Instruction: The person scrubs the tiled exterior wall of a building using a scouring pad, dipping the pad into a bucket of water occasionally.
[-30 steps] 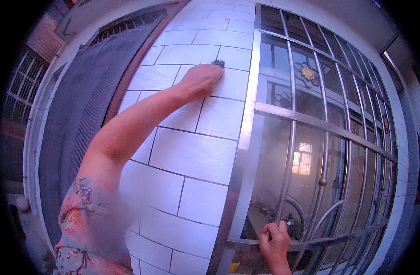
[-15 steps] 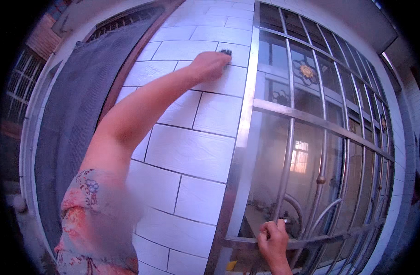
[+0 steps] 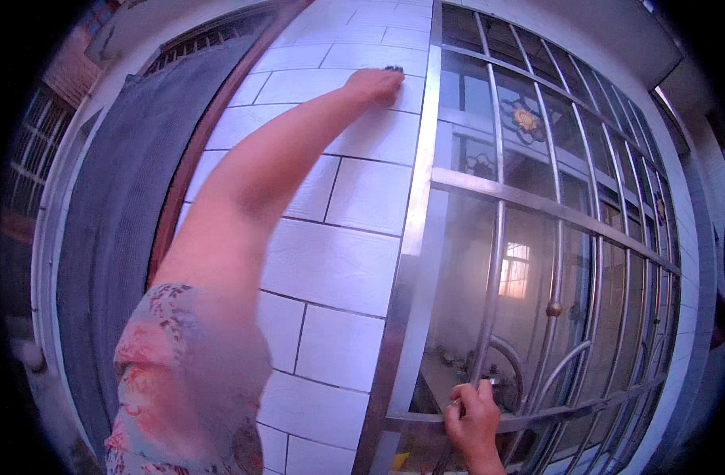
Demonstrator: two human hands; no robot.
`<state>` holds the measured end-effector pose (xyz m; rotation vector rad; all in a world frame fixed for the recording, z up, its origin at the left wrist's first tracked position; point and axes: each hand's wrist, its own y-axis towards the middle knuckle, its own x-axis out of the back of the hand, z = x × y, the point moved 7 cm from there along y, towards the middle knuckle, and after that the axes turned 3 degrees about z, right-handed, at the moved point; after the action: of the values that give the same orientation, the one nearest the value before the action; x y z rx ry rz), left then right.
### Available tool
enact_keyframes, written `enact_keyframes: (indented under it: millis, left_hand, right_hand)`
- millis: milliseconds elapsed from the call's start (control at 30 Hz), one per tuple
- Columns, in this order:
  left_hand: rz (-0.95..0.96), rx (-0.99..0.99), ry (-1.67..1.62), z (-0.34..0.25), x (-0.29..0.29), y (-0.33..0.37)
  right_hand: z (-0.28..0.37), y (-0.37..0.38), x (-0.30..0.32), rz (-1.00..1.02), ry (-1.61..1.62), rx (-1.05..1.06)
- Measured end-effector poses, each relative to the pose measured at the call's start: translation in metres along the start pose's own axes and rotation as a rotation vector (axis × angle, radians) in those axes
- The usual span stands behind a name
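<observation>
My left arm reaches up across the white tiled wall (image 3: 331, 261). At its end my left hand (image 3: 374, 87) is closed round a small dark brush (image 3: 393, 70), most of it hidden by the fingers. The brush is at the tiles, close to the upper left of the window frame; I cannot tell how firmly it presses. Lower down, my right hand (image 3: 472, 419) is wrapped round a bar of the metal window grille (image 3: 501, 253), just above its lower crossbar.
Behind the grille is a glass window (image 3: 465, 293) with a bright reflection. Left of the tiles, a dark grey curtain (image 3: 133, 214) hangs beside a reddish-brown door frame (image 3: 208, 131). A gold flower ornament (image 3: 525, 119) sits among the upper bars.
My left hand has moved a little higher up the wall with the brush, and the arm is stretched further. The right hand keeps its hold on the bar.
</observation>
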<state>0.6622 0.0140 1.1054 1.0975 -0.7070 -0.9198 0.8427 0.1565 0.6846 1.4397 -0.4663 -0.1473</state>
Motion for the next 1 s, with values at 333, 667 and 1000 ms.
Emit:
enact_keyframes:
  millis: [333,667,1000]
  left_hand:
    - [-0.190,-0.105,0.047,0.003,-0.003,-0.058]
    - [0.030,0.138,0.129,0.062,0.002,-0.020]
    - [-0.006,0.083,0.069,0.053,-0.006,-0.036]
  right_hand:
    - [-0.004,0.000,0.002,0.050,0.019,-0.063]
    - [-0.003,-0.001,-0.001,0.061,-0.013,-0.040]
    - [0.001,-0.001,0.002,0.055,-0.012,-0.025]
